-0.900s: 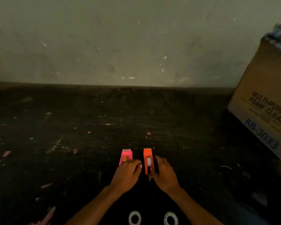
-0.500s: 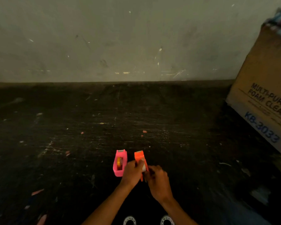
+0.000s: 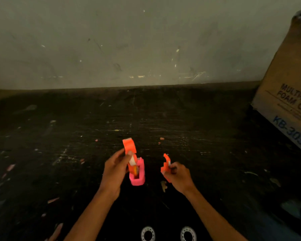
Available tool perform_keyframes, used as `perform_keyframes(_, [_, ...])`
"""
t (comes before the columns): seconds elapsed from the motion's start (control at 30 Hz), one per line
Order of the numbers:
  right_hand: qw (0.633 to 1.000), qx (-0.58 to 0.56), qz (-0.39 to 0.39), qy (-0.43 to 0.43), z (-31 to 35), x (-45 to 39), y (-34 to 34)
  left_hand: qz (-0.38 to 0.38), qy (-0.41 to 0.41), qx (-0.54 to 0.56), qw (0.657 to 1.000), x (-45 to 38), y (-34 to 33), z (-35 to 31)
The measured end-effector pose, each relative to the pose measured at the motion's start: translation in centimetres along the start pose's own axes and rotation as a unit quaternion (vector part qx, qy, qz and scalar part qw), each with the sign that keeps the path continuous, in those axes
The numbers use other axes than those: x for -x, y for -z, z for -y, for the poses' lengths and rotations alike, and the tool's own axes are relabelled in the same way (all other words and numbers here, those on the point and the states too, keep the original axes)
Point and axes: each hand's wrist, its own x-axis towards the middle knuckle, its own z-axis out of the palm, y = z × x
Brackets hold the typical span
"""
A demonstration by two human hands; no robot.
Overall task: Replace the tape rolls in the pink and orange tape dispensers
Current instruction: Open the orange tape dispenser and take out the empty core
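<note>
Nearest the camera: two clear tape rolls (image 3: pixel 147 234) flat on the dark, scuffed floor (image 3: pixel 59 136) between the forearms. Farther out: left hand (image 3: pixel 114 169) clamped on the main half of the orange dispenser (image 3: pixel 129 148), lifted over the pink dispenser (image 3: pixel 139 176) on the floor; right hand (image 3: pixel 178 176) pinching the detached orange side piece (image 3: pixel 165 167), apart. Farthest right, against the wall (image 3: pixel 129 40): cardboard box (image 3: pixel 288 94), print partly readable, "MULTI-PU… FOAM CLE…", "KB-3033".

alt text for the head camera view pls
The orange dispenser is pulled apart: the left hand holds its main half, the right hand its side piece. The pink dispenser sits between them on the dark floor, two tape rolls nearest the camera.
</note>
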Motion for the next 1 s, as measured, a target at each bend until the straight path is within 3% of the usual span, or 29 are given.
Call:
perform_keyframes(0.17, [0.984, 0.179, -0.001, 0.018, -0.1, -0.6, -1.8, 0.027, 0.039, 0.022, 0.999, 3.1, 1.1, 0.1])
perform_keyframes(0.27, [0.980, 0.196, -0.005, 0.041, -0.2, 0.1, -1.3, 0.030, 0.062, 0.034, 0.997, 4.7, 0.9, 1.3])
perform_keyframes(0.37, [0.992, 0.062, 0.004, 0.111, -0.8, 2.4, 0.2, 0.033, 0.090, 0.044, 0.994, 6.3, 0.1, 2.6])
perform_keyframes(0.47, [0.975, -0.090, 0.113, 0.169, -0.9, 7.7, 1.8, 0.061, 0.110, 0.027, 0.992, 7.9, -1.1, 4.3])
perform_keyframes(0.57, [0.953, -0.146, 0.185, 0.189, -1.8, 12.1, 2.7, 0.112, 0.132, -0.003, 0.985, 9.7, -2.4, 6.1])
perform_keyframes(0.77, [0.963, -0.185, 0.112, 0.160, -4.4, 15.5, 4.5, 0.143, 0.175, 0.026, 0.974, 11.7, -4.5, 7.0])
perform_keyframes(0.83, [0.978, -0.133, 0.058, 0.149, -5.3, 15.8, 5.7, 0.134, 0.167, 0.034, 0.976, 11.8, -4.5, 7.0])
perform_keyframes(0.9, [0.991, 0.047, 0.022, 0.121, -6.9, 15.7, 7.2, 0.126, 0.173, 0.044, 0.976, 11.9, -4.2, 7.1])
perform_keyframes(1.0, [0.966, 0.238, 0.074, 0.068, -8.8, 15.8, 7.8, 0.122, 0.167, 0.045, 0.977, 12.1, -3.6, 7.2])
